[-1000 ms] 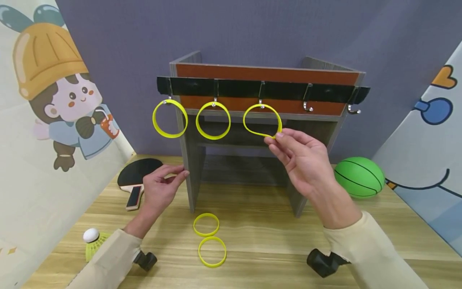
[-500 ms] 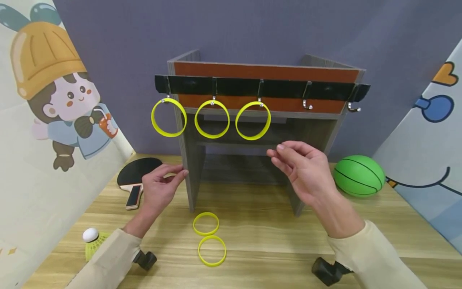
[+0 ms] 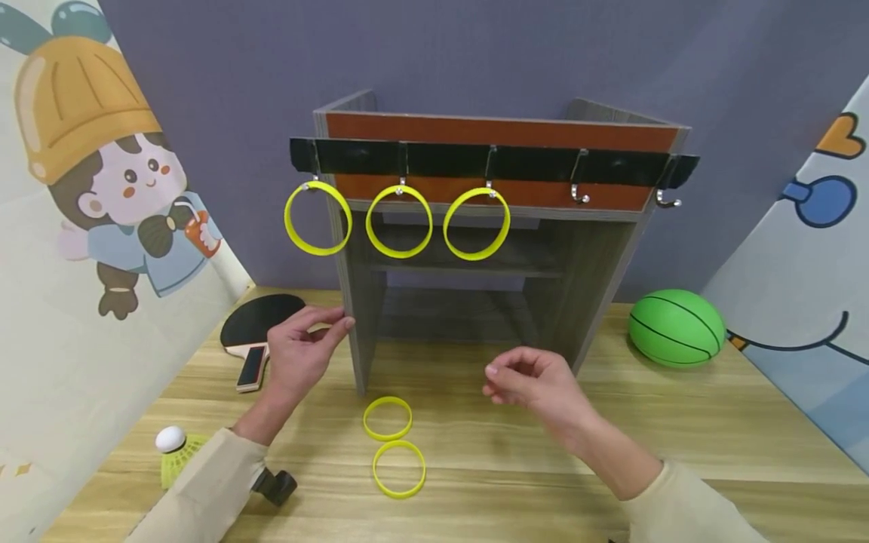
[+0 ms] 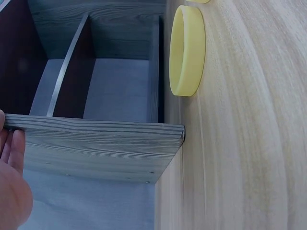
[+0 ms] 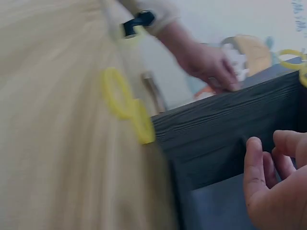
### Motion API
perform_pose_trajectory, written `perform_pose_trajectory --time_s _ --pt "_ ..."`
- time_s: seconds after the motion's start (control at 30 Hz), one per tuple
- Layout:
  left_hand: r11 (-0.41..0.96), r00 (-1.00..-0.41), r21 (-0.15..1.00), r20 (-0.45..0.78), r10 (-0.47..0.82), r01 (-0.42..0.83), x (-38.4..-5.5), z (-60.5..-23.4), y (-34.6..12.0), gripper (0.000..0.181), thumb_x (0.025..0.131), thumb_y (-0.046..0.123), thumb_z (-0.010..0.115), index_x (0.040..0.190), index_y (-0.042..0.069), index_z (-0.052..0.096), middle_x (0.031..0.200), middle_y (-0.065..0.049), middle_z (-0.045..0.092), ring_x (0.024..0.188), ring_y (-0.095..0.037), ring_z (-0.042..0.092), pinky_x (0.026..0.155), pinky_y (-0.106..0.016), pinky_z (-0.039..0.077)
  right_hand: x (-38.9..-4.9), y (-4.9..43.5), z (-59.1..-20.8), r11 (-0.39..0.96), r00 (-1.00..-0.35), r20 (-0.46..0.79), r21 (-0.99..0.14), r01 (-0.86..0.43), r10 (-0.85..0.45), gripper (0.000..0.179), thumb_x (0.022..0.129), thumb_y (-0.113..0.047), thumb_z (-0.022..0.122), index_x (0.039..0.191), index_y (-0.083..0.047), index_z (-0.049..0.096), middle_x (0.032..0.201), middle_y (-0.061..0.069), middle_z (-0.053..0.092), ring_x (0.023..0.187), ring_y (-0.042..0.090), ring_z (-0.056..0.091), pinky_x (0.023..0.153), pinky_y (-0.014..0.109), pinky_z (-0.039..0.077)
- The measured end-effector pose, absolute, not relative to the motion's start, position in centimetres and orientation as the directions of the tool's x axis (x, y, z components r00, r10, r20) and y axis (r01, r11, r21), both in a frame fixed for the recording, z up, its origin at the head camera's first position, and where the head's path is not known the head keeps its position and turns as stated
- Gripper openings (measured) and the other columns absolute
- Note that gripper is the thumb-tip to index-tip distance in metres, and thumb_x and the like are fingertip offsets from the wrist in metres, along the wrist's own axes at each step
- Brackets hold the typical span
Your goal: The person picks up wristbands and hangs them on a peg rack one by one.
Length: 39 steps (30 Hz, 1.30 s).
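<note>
Three yellow wristbands, the left one [image 3: 290, 234], the middle one [image 3: 370, 235] and the right one [image 3: 448, 235], hang from hooks on a black rail [image 3: 448, 161]. Two more wristbands, one [image 3: 367, 428] behind the other [image 3: 376, 475], lie on the table. My left hand [image 3: 299, 354] pinches the front edge of the grey shelf's left side panel [image 4: 96, 125], thumb and fingers on opposite faces. Low in front of the shelf, my right hand [image 3: 536, 385] is in the air with loosely bent fingers and nothing in them.
Two bare hooks, one [image 3: 579, 197] beside another [image 3: 667, 202], are at the rail's right end. A green ball [image 3: 677, 328] sits right of the shelf. A black table-tennis bat [image 3: 261, 324] and a shuttlecock [image 3: 175, 452] lie on the left of the wooden table [image 3: 502, 498].
My right hand has let go of the third wristband, which now hangs freely on its hook. That hand has then moved down toward the table. My left hand has stayed in place.
</note>
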<state>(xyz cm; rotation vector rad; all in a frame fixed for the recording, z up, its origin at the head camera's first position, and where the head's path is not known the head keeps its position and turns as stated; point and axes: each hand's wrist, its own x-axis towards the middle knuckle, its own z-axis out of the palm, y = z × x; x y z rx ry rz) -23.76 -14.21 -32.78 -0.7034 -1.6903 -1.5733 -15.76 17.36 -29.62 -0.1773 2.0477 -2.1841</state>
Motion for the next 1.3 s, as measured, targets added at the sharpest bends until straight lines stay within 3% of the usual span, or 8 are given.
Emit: perform_pose_trajectory --time_s 0.17,0.5,0.83,1.13,1.3 --pt "0.101 -0.588 0.593 0.805 -0.079 0.799 -24.1 -33.0 -14.3 0.017 0.073 -0.016 0.073 0.089 -0.009 0.072 0.08 -0.019 0.067 0.075 -0.011 0.065 0.062 -0.024 0.056 -15.4 17.4 -32.3 0.035 -0.959 -0.049 -0.999 0.04 -0.281 0.017 0.085 -0.011 0.072 0.093 0.002 0.064 0.089 0.017 0.064 0.079 0.024 0.065 0.074 0.042 0.056" --pt "0.109 -0.594 0.6 0.8 -0.082 0.793 -24.1 -32.9 -14.3 0.017 0.073 -0.015 0.074 0.089 -0.008 0.072 0.081 -0.018 0.067 0.075 -0.011 0.065 0.062 -0.026 0.057 -14.3 16.2 -35.7 0.172 -0.913 -0.161 -0.98 0.103 -0.375 0.021 0.084 -0.015 0.073 0.093 0.002 0.064 0.083 0.014 0.064 0.072 0.022 0.063 0.066 0.035 0.056" --pt "0.081 -0.589 0.593 0.805 -0.071 0.801 -22.8 -31.3 -13.6 0.017 0.071 -0.024 0.069 0.087 -0.017 0.067 0.08 -0.028 0.063 0.074 -0.009 0.064 0.064 -0.021 0.056 -13.5 14.5 -37.4 0.172 -0.891 -0.171 -0.979 0.107 -0.42 0.015 0.083 -0.009 0.072 0.089 0.003 0.065 0.077 0.012 0.064 0.069 0.02 0.062 0.061 0.03 0.056" --pt "0.093 -0.596 0.601 0.799 -0.081 0.794 -24.1 -32.8 -14.1 0.02 0.071 -0.02 0.072 0.089 -0.011 0.071 0.081 -0.02 0.067 0.076 -0.01 0.065 0.064 -0.023 0.056 -13.7 13.1 -37.7 0.17 -0.905 -0.138 -0.983 0.075 -0.403 0.013 0.082 -0.003 0.072 0.089 0.007 0.067 0.075 0.012 0.065 0.065 0.02 0.064 0.06 0.031 0.057" --pt "0.096 -0.593 0.599 0.801 -0.08 0.795 -24.0 -32.8 -14.1 0.02 0.071 -0.021 0.072 0.088 -0.011 0.071 0.081 -0.022 0.066 0.075 -0.01 0.065 0.063 -0.025 0.057 -13.9 12.6 -38.1 0.173 -0.911 -0.145 -0.981 0.083 -0.387 0.014 0.082 -0.001 0.072 0.09 0.007 0.065 0.073 0.011 0.065 0.062 0.02 0.063 0.057 0.03 0.057"
